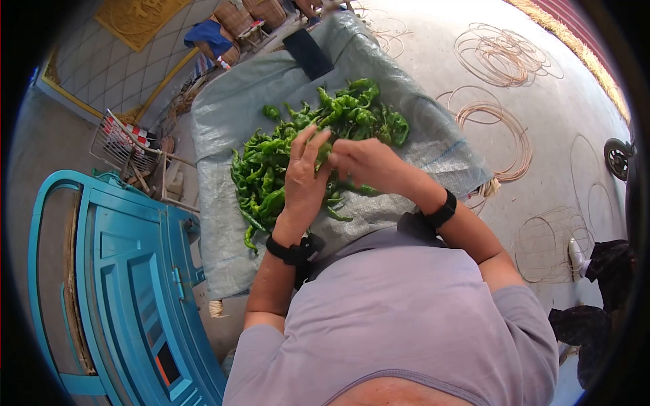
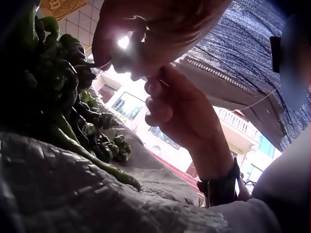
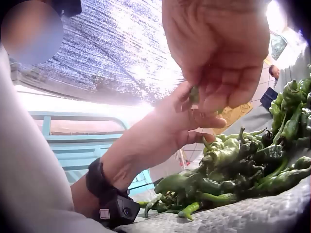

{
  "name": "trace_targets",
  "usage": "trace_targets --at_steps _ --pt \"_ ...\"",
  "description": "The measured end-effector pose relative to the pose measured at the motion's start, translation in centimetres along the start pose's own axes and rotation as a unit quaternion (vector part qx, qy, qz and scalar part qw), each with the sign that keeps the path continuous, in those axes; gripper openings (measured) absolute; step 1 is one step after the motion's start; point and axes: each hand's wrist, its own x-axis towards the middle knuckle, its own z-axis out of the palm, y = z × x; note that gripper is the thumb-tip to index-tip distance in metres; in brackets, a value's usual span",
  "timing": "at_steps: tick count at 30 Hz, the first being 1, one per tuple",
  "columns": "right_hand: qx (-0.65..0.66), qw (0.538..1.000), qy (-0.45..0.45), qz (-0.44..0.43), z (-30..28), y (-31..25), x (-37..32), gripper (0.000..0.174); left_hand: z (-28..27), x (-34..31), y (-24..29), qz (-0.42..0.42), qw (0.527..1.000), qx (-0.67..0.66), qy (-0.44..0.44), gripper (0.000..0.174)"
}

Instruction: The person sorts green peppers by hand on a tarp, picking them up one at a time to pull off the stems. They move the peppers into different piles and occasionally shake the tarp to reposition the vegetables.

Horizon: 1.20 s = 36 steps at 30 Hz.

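A heap of long green peppers (image 1: 271,159) lies on a pale woven plastic sheet (image 1: 230,128) in front of the person. Above the near side of the heap the two hands meet. Between the fingers of the left hand (image 1: 302,179) is a green pepper (image 1: 325,150), mostly covered by the hands. The right hand (image 1: 372,166) comes in from the right with curled fingers and pinches the pepper's end. Only a small green piece of it shows between the hands in the right wrist view. Both wrists wear black bands with cameras.
A dark flat phone-like object (image 1: 308,54) lies on the sheet's far part. To the left stands a blue metal frame with panels (image 1: 128,250), and a wire basket (image 1: 125,145) behind it. Coils of thin cane (image 1: 497,135) lie on the floor at right.
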Motion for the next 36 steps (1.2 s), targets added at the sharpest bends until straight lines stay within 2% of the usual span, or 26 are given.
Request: trace_targets --at_steps 3,4,5,7,8,9,10,11,13,14,17,18,21,22,25,27,29,31,33,36 --pt "-0.066 0.997 -0.023 0.028 -1.0 -0.9 0.2 0.027 -0.4 0.0 -0.5 0.004 1.000 0.009 0.017 0.048" --pt "-0.145 0.989 0.029 -0.028 -1.2 -0.3 0.3 0.024 -0.8 0.1 -0.4 0.006 0.999 0.029 0.042 0.046" --pt "-0.191 0.978 0.073 -0.033 -1.4 0.7 0.6 0.025 -1.1 0.3 -0.3 0.010 0.996 0.049 0.069 0.045" --pt "-0.281 0.944 0.166 -0.048 -2.4 2.0 1.4 0.028 -1.9 0.9 -1.5 -0.002 0.994 0.085 0.062 0.055" --pt "-0.303 0.940 0.155 0.006 -3.1 1.9 1.7 0.034 -1.9 1.3 -2.2 -0.002 0.993 0.099 0.065 0.060" --pt "-0.332 0.927 0.173 0.020 -3.5 2.0 2.2 0.032 -2.2 1.7 -2.5 -0.003 0.991 0.113 0.066 0.064" --pt "-0.359 0.913 0.191 0.036 -3.6 2.7 2.9 0.031 -2.8 2.0 -2.2 -0.060 0.984 0.165 -0.010 0.075" --pt "-0.384 0.898 0.210 0.055 -3.6 3.6 3.4 0.030 -2.7 2.0 -2.2 -0.068 0.984 0.165 -0.004 0.075" --pt "-0.414 0.893 0.150 0.095 -3.6 5.8 4.3 0.030 -1.8 1.7 -2.7 -0.083 0.983 0.164 0.005 0.076" --pt "-0.427 0.888 0.120 0.117 -3.8 6.7 4.6 0.030 -1.6 1.7 -2.7 -0.065 0.987 0.143 -0.001 0.073" --pt "-0.413 0.892 0.129 0.130 -3.9 6.8 4.6 0.030 -1.1 1.1 -2.2 -0.060 0.985 0.153 -0.055 0.068" --pt "-0.405 0.894 0.126 0.143 -4.2 6.2 4.4 0.030 -0.8 0.8 -2.1 -0.050 0.988 0.141 -0.036 0.057" --pt "-0.352 0.909 0.170 0.146 -4.8 3.8 3.5 0.035 -0.7 0.7 -1.3 -0.041 0.994 0.087 -0.056 0.050" --pt "-0.345 0.908 0.189 0.142 -4.9 2.9 3.3 0.036 -0.8 0.7 -0.6 -0.028 0.997 0.067 -0.039 0.046" --pt "-0.304 0.914 0.241 0.121 -4.5 1.3 2.6 0.036 -0.9 0.9 0.3 -0.005 0.999 -0.013 -0.038 0.046" --pt "-0.255 0.923 0.272 0.090 -4.1 1.1 2.4 0.035 -0.4 1.2 0.5 0.018 1.000 -0.017 -0.017 0.049" --pt "-0.134 0.945 0.290 0.066 -3.4 0.6 2.0 0.034 0.0 1.3 0.5 0.013 0.999 -0.040 -0.025 0.053" --pt "0.010 0.957 0.287 0.043 -2.6 0.6 1.7 0.033 0.2 1.5 1.3 -0.022 0.994 -0.108 0.004 0.057" --pt "0.179 0.948 0.261 0.024 -1.7 1.0 1.6 0.031 0.4 1.7 1.5 -0.029 0.992 -0.124 0.018 0.060" --pt "0.229 0.922 0.311 0.021 -0.9 1.1 1.4 0.029 0.6 1.9 1.2 -0.011 0.996 -0.083 0.013 0.063"
